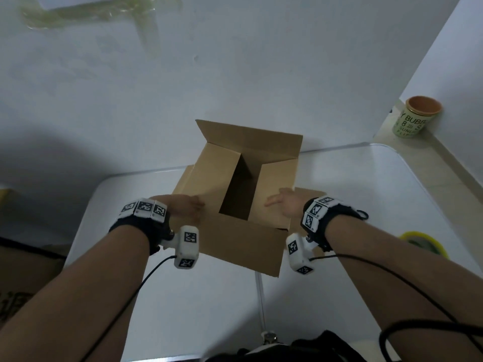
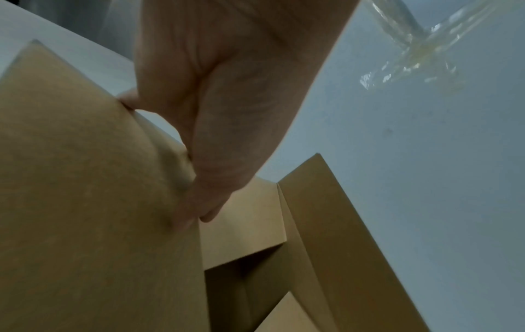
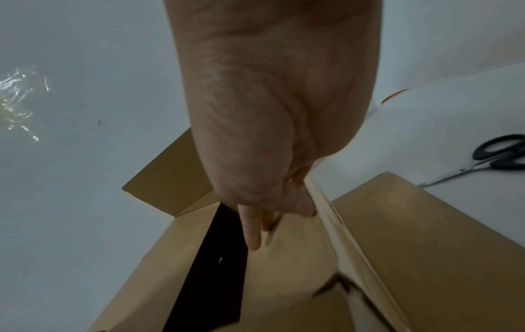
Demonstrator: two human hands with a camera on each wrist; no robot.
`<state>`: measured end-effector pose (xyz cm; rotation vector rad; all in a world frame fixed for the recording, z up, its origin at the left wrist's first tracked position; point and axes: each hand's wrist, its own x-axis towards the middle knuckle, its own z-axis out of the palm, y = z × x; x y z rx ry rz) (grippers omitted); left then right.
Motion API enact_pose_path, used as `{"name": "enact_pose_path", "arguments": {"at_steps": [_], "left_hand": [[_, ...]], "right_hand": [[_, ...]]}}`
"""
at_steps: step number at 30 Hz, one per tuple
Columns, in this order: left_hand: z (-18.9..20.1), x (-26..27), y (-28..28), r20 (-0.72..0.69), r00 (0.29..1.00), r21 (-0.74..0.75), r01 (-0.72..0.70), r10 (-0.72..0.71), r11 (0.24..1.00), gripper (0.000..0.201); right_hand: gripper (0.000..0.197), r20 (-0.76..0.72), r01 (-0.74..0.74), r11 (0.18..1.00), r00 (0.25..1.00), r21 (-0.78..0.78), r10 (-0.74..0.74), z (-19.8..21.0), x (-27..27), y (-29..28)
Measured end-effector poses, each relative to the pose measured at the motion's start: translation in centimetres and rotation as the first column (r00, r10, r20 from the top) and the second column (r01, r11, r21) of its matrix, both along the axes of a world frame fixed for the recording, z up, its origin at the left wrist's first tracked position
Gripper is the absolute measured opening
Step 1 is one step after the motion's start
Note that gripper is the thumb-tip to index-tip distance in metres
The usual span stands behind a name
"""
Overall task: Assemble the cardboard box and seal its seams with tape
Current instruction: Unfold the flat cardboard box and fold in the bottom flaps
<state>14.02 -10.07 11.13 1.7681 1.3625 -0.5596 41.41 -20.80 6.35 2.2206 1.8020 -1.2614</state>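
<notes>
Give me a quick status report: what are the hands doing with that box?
Left hand on left flap, right hand on right flap. Cardboard box top part-closed, gap between flaps, untaped. Tape roll lies on table, right side; nothing in the way.

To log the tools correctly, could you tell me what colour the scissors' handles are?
Black; the scissors' handles show best in the right wrist view.
</notes>
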Motion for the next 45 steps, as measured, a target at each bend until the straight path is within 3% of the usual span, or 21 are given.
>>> {"name": "enact_pose_path", "arguments": {"at_steps": [3, 7, 9, 11, 13, 14, 16, 17, 19, 20, 22, 25, 26, 28, 29, 30, 33, 34, 37, 41, 45], "left_hand": [[0.5, -2.3, 0.3, 0.196, 0.953, -0.072, -0.220, 0.230, 0.973, 0.046], [1.5, -6.0, 0.6, 0.293, 0.847, -0.235, -0.386, 0.443, 0.892, 0.039], [1.4, -7.5, 0.7, 0.287, 0.788, -0.302, -0.464, 0.544, 0.832, 0.036], [0.7, -8.9, 0.9, 0.357, 0.600, -0.413, -0.586, 0.716, 0.697, 0.038], [0.1, -9.6, 0.8, 0.441, 0.355, -0.517, -0.650, 0.824, 0.557, 0.038], [0.0, -9.6, 0.7, 0.476, 0.269, -0.541, -0.661, 0.837, 0.520, 0.034], [-0.3, -9.0, 0.5, 0.553, 0.189, -0.513, -0.691, 0.812, 0.510, 0.026], [-0.4, -8.5, 0.2, 0.588, 0.183, -0.497, -0.687, 0.788, 0.530, 0.031], [-0.3, -6.9, -0.3, 0.636, 0.246, -0.467, -0.631, 0.731, 0.619, 0.039], [-0.5, -6.2, -0.4, 0.643, 0.313, -0.420, -0.620, 0.699, 0.663, 0.032], [-0.8, -5.0, -0.2, 0.624, 0.431, -0.289, -0.648, 0.652, 0.705, 0.010], [-2.7, -3.6, 1.3, 0.572, 0.554, -0.027, -0.724, 0.605, 0.689, 0.054], [-3.3, -3.0, 1.6, 0.550, 0.590, 0.070, -0.737, 0.591, 0.672, 0.060], [-4.3, -1.8, 1.6, 0.510, 0.685, 0.267, -0.701, 0.521, 0.661, 0.056], [-4.6, -1.2, 1.4, 0.504, 0.725, 0.338, -0.666, 0.469, 0.665, 0.053], [-4.9, -0.7, 1.3, 0.504, 0.765, 0.390, -0.616, 0.401, 0.684, 0.051], [-5.6, -0.1, 1.7, 0.346, 0.935, 0.531, -0.265, 0.080, 0.805, 0.045], [-5.7, -0.1, 1.9, 0.261, 0.965, 0.554, -0.162, 0.014, 0.817, 0.043], [-5.0, 0.3, 1.7, 0.129, 0.988, 0.605, -0.012, -0.083, 0.796, 0.039], [-3.3, 0.8, 1.7, -0.021, 0.992, 0.552, 0.114, -0.123, 0.826, 0.036], [-2.4, 0.7, 0.5, 0.003, 1.000, 0.476, 0.012, -0.015, 0.879, 0.036]], "right_hand": [[0.066, -0.045, 0.025, 0.995, 0.999, 0.093, -0.021, -0.3, -0.3, -1.3], [0.038, -0.294, 0.306, 0.935, 0.923, 0.178, -0.246, 0.2, 0.1, -3.7], [0.054, -0.356, 0.399, 0.905, 0.875, 0.147, -0.328, 0.4, -0.3, -4.7], [0.078, -0.428, 0.479, 0.871, 0.814, 0.110, -0.393, 0.5, -0.9, -5.1], [0.079, -0.514, 0.547, 0.836, 0.731, 0.049, -0.448, 0.0, -1.3, -5.2], [0.076, -0.547, 0.595, 0.803, 0.682, 0.029, -0.486, -0.3, -1.4, -5.2], [0.076, -0.578, 0.670, 0.742, 0.610, 0.012, -0.541, -0.5, -1.6, -5.4], [0.076, -0.591, 0.691, 0.723, 0.590, 0.016, -0.551, -0.3, -1.9, -5.5], [0.072, -0.585, 0.761, 0.649, 0.531, 0.009, -0.614, -0.2, -2.0, -5.7], [0.071, -0.583, 0.801, 0.599, 0.481, -0.011, -0.654, 0.0, -2.1, -5.8], [0.073, -0.592, 0.818, 0.575, 0.458, -0.011, -0.663, -0.2, -1.9, -5.8], [0.073, -0.623, 0.834, 0.552, 0.441, 0.017, -0.647, -0.3, -1.7, -5.5], [0.074, -0.626, 0.845, 0.535, 0.414, -0.007, -0.661, -0.4, -1.7, -5.4], [0.101, -0.604, 0.845, 0.531, 0.396, -0.055, -0.692, -1.7, -1.1, -5.1], [0.114, -0.582, 0.838, 0.543, 0.420, -0.044, -0.696, -1.9, -0.8, -5.0], [0.114, -0.552, 0.829, 0.559, 0.460, -0.013, -0.695, -1.6, -0.7, -5.1], [0.059, -0.409, 0.741, 0.644, 0.657, 0.193, -0.633, 1.2, -1.1, -5.2], [0.050, -0.371, 0.720, 0.647, 0.689, 0.250, -0.623, 1.3, -0.6, -5.0], [0.048, -0.272, 0.639, 0.620, 0.763, 0.456, -0.586, 2.4, 0.4, -3.4], [0.055, -0.145, 0.493, 0.563, 0.823, 0.663, -0.549, 3.9, 1.4, 1.4], [0.062, 0.015, 0.374, 0.683, 0.871, 0.627, -0.491, 5.6, 1.9, 5.9]]}}
